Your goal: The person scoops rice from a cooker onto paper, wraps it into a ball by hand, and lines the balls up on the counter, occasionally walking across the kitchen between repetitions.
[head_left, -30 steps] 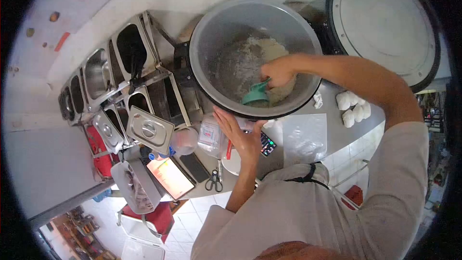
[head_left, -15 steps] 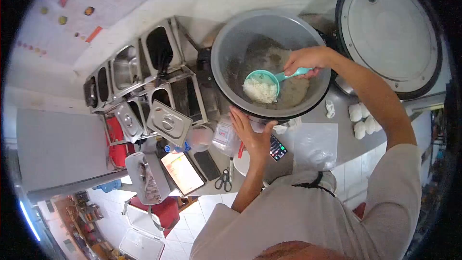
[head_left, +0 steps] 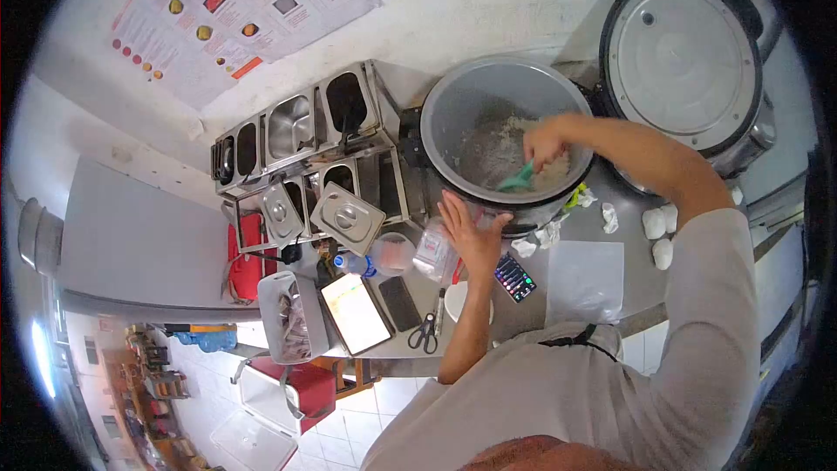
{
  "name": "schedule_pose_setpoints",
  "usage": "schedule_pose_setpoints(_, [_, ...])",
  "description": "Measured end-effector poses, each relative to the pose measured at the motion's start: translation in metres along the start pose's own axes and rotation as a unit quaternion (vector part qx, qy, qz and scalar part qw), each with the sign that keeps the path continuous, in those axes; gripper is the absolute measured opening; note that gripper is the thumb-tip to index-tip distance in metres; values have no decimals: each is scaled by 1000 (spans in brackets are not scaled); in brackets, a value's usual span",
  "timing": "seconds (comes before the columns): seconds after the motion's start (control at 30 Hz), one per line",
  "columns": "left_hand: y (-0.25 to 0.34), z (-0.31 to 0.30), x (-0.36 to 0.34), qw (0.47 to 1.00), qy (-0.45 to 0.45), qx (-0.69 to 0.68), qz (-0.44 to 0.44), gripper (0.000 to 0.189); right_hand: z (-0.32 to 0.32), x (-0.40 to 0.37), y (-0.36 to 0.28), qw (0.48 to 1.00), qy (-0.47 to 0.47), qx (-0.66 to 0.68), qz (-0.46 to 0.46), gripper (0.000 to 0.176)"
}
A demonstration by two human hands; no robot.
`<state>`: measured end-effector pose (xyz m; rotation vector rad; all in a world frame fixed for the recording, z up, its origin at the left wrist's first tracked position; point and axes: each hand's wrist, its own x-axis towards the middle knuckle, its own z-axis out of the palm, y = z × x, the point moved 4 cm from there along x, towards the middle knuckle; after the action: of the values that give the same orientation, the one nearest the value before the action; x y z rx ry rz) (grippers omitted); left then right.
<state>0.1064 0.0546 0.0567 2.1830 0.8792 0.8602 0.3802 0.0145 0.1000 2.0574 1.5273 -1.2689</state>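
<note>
Inside a large round rice cooker (head_left: 449, 103), my right hand (head_left: 547, 141) grips the handle of a teal rice scoop (head_left: 520, 178). The scoop's bowl is tipped down near the front inner wall, partly hidden. Loose white rice (head_left: 554, 176) lies on the bottom around the scoop and under my hand. My left hand (head_left: 475, 240), fingers spread, rests against the outside of the cooker at its front left and holds nothing.
The cooker's lid (head_left: 684, 61) stands raised at the right. Steel food pans (head_left: 290, 126) fill a rack at the left. A phone (head_left: 514, 277), clear plastic sheet (head_left: 586, 279), white wrapped balls (head_left: 656, 224), tablet (head_left: 356, 312) and scissors (head_left: 425, 333) lie on the counter.
My right hand has lowered and tipped the scoop, and the heap of rice in its bowl no longer shows. My left hand stays against the cooker. The camera view has shifted.
</note>
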Motion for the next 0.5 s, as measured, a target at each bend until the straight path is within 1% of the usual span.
schedule_pose_setpoints(0.03, [0,1,-3,1000,1,3,2,124,-10,-13,8,996,-30,71,48,30])
schedule_pose_setpoints(0.07, [0,1,-5,1000,-4,-2,-3,123,-19,-17,21,985,-72,146,54,30])
schedule_pose_setpoints(0.13, [0,-1,-2,1000,-10,-7,-4,120,-31,-27,44,943,-146,293,58,29])
schedule_pose_setpoints(0.23, [-5,-2,-5,997,-5,-73,28,110,-40,-77,24,926,-49,371,46,25])
schedule_pose_setpoints(0.33, [-3,-14,-26,992,0,-126,31,101,-24,-93,30,890,51,452,-1,31])
schedule_pose_setpoints(0.37, [-5,-16,-37,991,-11,-132,11,98,-16,-95,26,862,45,504,-45,32])
schedule_pose_setpoints(0.43, [-11,-13,-67,987,-42,-148,-39,92,10,-101,22,786,24,605,-122,36])
schedule_pose_setpoints(0.47, [-12,-9,-81,987,-46,-150,-30,91,21,-104,21,775,79,613,-132,41])
schedule_pose_setpoints(0.5, [-15,-8,-96,987,-50,-151,-25,89,27,-109,21,783,89,601,-137,36])
